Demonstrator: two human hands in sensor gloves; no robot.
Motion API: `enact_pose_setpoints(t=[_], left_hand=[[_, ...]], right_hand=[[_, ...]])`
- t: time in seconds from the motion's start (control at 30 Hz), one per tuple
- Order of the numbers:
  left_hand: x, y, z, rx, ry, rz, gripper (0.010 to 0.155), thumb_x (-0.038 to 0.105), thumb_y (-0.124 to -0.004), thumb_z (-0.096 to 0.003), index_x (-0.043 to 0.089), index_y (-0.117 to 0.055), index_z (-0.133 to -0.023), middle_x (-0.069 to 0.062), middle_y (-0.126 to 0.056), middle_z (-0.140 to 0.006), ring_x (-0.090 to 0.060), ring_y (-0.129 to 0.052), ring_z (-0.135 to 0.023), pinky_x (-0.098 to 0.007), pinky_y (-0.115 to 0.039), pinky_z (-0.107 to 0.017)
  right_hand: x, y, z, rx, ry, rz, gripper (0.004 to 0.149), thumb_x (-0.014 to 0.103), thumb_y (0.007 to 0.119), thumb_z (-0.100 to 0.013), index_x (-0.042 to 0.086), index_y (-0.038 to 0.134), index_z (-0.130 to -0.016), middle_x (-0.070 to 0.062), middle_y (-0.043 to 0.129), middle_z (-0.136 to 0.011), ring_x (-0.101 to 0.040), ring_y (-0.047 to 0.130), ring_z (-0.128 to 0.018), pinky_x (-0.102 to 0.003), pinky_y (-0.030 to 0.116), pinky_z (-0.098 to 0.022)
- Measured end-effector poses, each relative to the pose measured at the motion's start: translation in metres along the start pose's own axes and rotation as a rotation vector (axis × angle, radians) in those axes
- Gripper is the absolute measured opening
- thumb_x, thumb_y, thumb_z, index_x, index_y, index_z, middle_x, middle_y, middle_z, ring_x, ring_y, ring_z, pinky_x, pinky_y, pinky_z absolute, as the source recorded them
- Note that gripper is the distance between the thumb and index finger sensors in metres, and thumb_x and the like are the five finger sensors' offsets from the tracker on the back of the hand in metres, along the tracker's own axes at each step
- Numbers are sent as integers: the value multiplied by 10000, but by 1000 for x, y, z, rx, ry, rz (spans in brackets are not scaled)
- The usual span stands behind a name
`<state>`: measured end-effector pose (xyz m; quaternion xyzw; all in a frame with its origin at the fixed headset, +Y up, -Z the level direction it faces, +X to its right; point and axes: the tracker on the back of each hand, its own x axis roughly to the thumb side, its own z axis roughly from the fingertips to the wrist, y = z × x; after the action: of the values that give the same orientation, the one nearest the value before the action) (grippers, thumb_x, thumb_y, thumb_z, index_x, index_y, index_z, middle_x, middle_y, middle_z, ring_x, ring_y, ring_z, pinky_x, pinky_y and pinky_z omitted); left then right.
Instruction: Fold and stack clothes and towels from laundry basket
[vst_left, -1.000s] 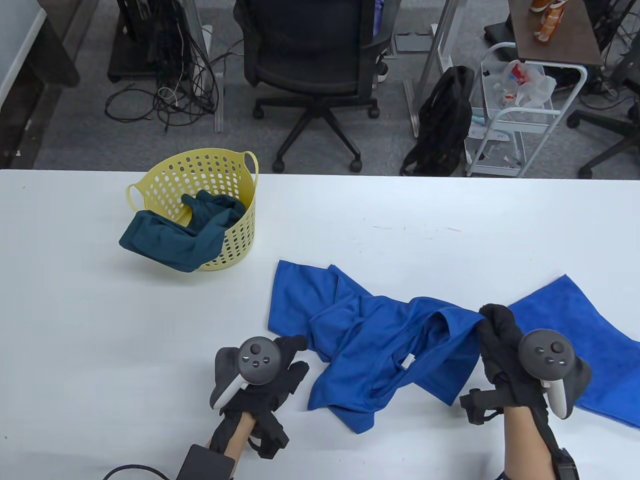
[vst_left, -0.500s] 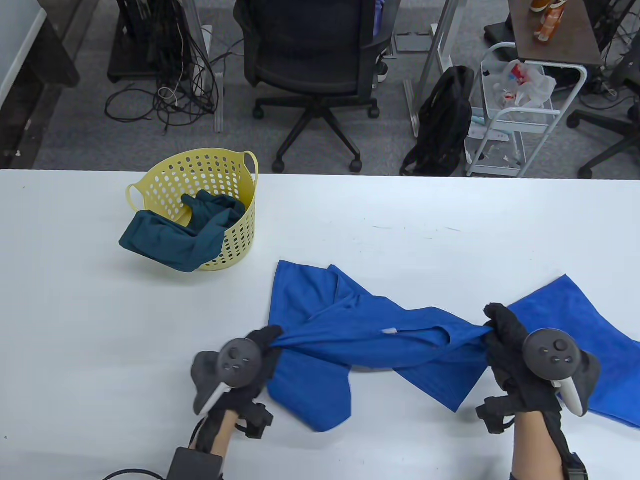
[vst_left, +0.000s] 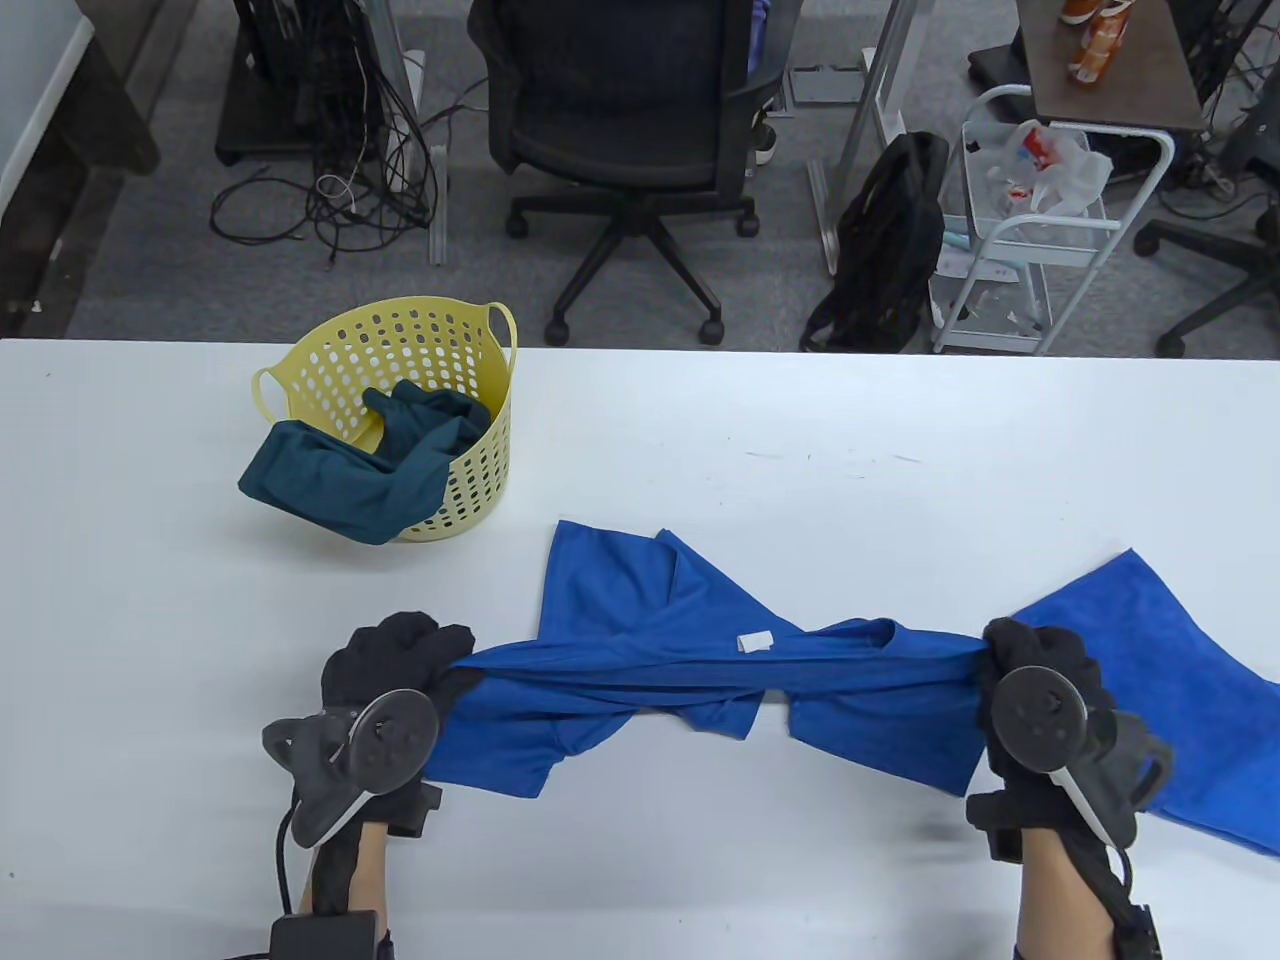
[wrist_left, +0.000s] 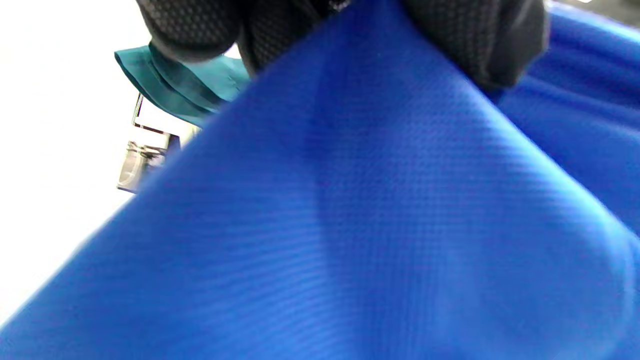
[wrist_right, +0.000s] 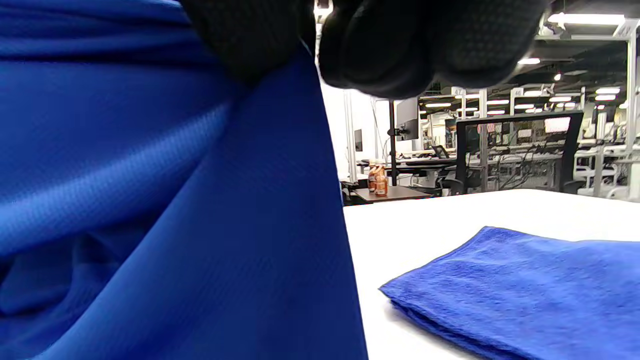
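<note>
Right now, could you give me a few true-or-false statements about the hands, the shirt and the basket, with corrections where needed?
1. Both hands grip the blue shirt. True: left hand, right hand.
2. The basket is tipped on its side. False: it stands upright.
3. A teal garment hangs over the basket rim. True.
4. The blue towel lies by the left hand. False: by the right.
</note>
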<state>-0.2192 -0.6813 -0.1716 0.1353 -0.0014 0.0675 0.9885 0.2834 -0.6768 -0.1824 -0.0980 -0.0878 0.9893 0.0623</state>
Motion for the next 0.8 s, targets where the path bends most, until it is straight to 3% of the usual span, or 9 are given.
enact_pose_setpoints(t=[0.1,0.13,0.2,0.37,0.43,0.57,0.63,0.73,0.8], left_hand=[[7,1,-1,-57,14,-108,486,525,-773,-504,439,-764,-982,-82,-642,-1182,-234,-825,-828,-415,-782,-594],[6,1,-1,-40,43,-82,493,515,-778,-510,420,-761,-993,-84,-700,-1140,-154,-916,-652,-316,-847,-447],[3,-1,-2,-45,86,-2,493,489,-803,-512,399,-771,-995,-56,-798,-1063,-67,-960,-433,-241,-862,-309],[-14,-4,-4,-192,180,386,396,343,-837,-563,346,-836,-958,-75,-876,-1016,11,-1017,-349,-175,-899,-217],[-20,-8,-5,-263,194,606,378,289,-777,-603,279,-796,-980,-140,-863,-1027,-7,-1065,-432,-149,-935,-234],[-29,-16,-6,-330,145,972,369,242,-721,-642,164,-746,-1002,-239,-750,-1107,-277,-996,-822,-319,-955,-542],[-32,-19,-7,-299,89,1044,363,244,-715,-643,170,-741,-997,-215,-705,-1144,-315,-901,-938,-375,-879,-645],[-33,-22,-7,-283,43,1063,361,283,-704,-651,177,-747,-993,-176,-764,-1097,-303,-917,-916,-425,-849,-665],[-34,-19,-7,-287,-17,1007,381,341,-680,-663,209,-720,-1017,-73,-905,-887,-184,-1019,-679,-393,-896,-541]], right_hand=[[1,-2,-1,32,-20,-99,410,210,710,-603,159,714,-1010,-272,632,-1074,-209,897,-519,-386,829,-384],[0,-2,-2,39,-19,-131,412,207,714,-602,151,714,-1010,-272,649,-1070,-169,906,-454,-346,837,-333],[-3,-1,-2,49,-25,-149,412,206,726,-598,151,718,-1006,-259,686,-1054,-124,912,-396,-301,847,-284],[-8,5,-4,155,-32,-341,418,168,724,-592,97,697,-1003,-254,738,-1027,-91,951,-373,-262,883,-255],[-13,8,-7,251,-38,-534,431,153,680,-609,37,634,-1022,-319,717,-1025,-116,1003,-414,-267,935,-274],[-23,25,-11,460,-61,-1146,450,127,593,-636,-69,495,-1028,-455,602,-1004,-328,1037,-590,-361,975,-356],[-29,33,-13,492,-33,-1283,450,129,587,-636,-76,487,-1024,-419,696,-944,-326,1034,-598,-365,973,-366],[-34,39,-15,495,-16,-1290,449,147,587,-636,-55,503,-1028,-317,820,-808,-235,1045,-517,-327,962,-336],[-37,38,-16,566,-53,-1308,450,175,579,-643,-38,515,-1034,-252,839,-716,-118,1008,-371,-237,920,-233]])
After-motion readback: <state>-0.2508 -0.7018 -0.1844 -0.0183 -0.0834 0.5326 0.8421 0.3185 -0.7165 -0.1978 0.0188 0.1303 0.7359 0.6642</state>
